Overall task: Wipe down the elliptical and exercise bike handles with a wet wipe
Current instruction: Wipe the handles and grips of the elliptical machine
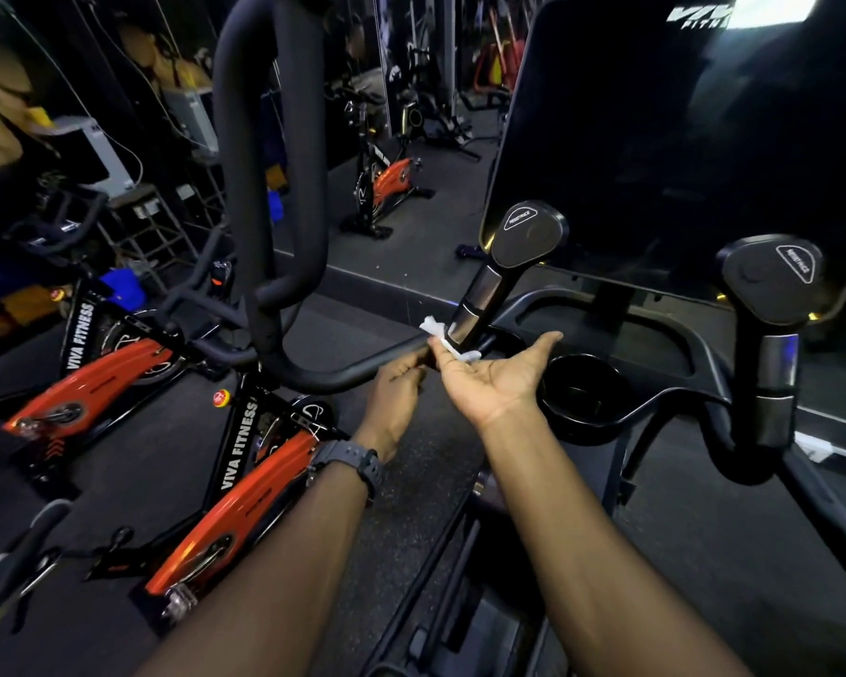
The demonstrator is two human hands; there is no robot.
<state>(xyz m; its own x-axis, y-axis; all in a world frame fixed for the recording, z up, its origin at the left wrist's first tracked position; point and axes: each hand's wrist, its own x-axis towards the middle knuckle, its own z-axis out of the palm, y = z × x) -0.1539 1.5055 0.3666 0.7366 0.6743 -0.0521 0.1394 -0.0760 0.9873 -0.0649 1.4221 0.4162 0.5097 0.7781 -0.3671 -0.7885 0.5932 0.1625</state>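
I stand at the elliptical, whose left resistance handle (484,290) rises as a black post with a flat round cap. My right hand (494,383) is turned palm up at the base of that post. Its thumb pins a white wet wipe (433,328) against the post while the fingers reach out behind it. My left hand (394,398), with a watch on the wrist, grips the curved black elliptical bar (343,378) just left of the post. The right resistance handle (772,334) stands untouched.
The tall looped moving arm (265,188) rises on the left. A cup holder (582,398) sits beside my right hand, under the dark console (655,114). Two orange exercise bikes (245,481) (94,373) stand on the left, a third (387,178) further back.
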